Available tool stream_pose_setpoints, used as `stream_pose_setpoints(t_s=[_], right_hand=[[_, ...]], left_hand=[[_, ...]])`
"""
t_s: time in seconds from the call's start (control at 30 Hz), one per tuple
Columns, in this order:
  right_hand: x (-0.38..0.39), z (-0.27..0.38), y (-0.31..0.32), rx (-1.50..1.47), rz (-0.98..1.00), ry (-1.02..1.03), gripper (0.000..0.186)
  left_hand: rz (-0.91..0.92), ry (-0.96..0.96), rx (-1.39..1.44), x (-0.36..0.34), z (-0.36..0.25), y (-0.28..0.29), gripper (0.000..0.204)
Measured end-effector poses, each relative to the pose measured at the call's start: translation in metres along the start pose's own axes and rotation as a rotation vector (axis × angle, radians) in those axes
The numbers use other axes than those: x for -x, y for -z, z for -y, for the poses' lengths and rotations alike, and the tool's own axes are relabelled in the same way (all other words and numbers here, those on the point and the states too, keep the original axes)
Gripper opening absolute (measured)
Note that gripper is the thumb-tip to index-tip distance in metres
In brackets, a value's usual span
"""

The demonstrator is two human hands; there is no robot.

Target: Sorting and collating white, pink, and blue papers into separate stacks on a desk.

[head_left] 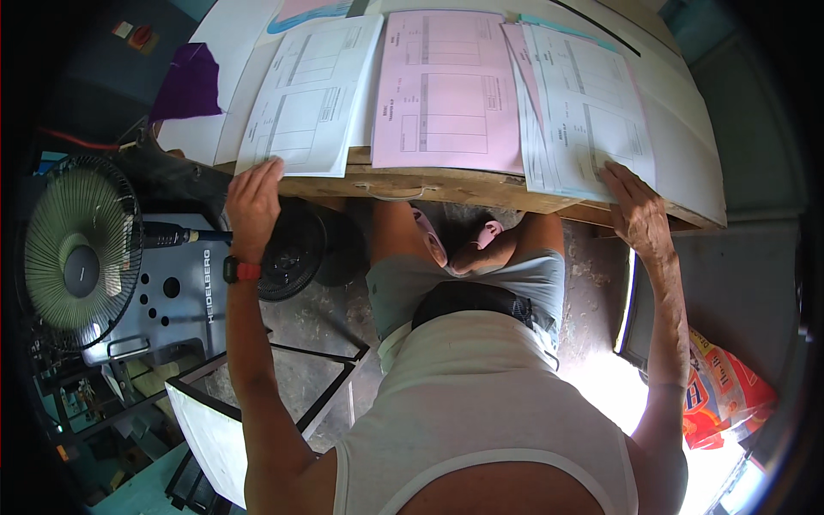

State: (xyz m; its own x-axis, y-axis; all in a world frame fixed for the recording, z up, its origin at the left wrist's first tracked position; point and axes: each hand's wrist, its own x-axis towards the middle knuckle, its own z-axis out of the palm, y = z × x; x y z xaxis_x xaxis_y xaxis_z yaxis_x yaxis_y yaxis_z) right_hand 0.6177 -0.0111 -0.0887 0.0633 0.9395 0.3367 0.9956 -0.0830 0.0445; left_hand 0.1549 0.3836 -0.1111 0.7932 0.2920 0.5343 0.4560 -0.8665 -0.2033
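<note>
Since the left papers (pixel 309 94) and right papers (pixel 592 94) on the table (pixel 678 129) are probably floppy, we'd hold near edges, where our left grip (pixel 254 193) and right grip (pixel 637 204) rest, can't tell if pinching.

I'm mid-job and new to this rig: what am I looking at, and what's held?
No robot here: these are a person's bare left hand and right hand. The picture comes from a fisheye camera on their head, looking down. On the table lie a left white stack of forms, a pink stack in the middle and a right white stack. Each hand's fingers are at the near edge of the white stack on its side; whether they grip is unclear.
</note>
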Motion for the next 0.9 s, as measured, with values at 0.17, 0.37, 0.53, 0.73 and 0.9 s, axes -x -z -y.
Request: stream_pose_setpoints(t_s=[0.17,0.37,0.53,0.73,0.9], right_hand=[[-0.002,-0.013,-0.006,-0.096,-0.021,-0.146,0.035],[-0.017,-0.038,-0.003,-0.367,-0.269,-0.482,0.017],[-0.051,-0.041,-0.01,-0.405,-0.453,-0.485,0.023],[-0.094,-0.036,0.003,-0.424,-0.467,-0.573,0.024],[-0.152,0.009,0.014,-0.427,-0.382,-0.559,0.024]], left_hand=[[-0.137,0.308,0.397,-0.022,-0.002,0.008,0.002],[-0.086,0.099,0.327,-0.101,-0.076,-0.001,0.045],[-0.031,-0.392,0.19,-0.132,-0.14,-0.035,0.042],[0.043,-0.312,0.32,-0.109,-0.177,-0.035,0.027],[-0.046,-0.382,0.205,-0.097,-0.174,-0.044,0.023]])
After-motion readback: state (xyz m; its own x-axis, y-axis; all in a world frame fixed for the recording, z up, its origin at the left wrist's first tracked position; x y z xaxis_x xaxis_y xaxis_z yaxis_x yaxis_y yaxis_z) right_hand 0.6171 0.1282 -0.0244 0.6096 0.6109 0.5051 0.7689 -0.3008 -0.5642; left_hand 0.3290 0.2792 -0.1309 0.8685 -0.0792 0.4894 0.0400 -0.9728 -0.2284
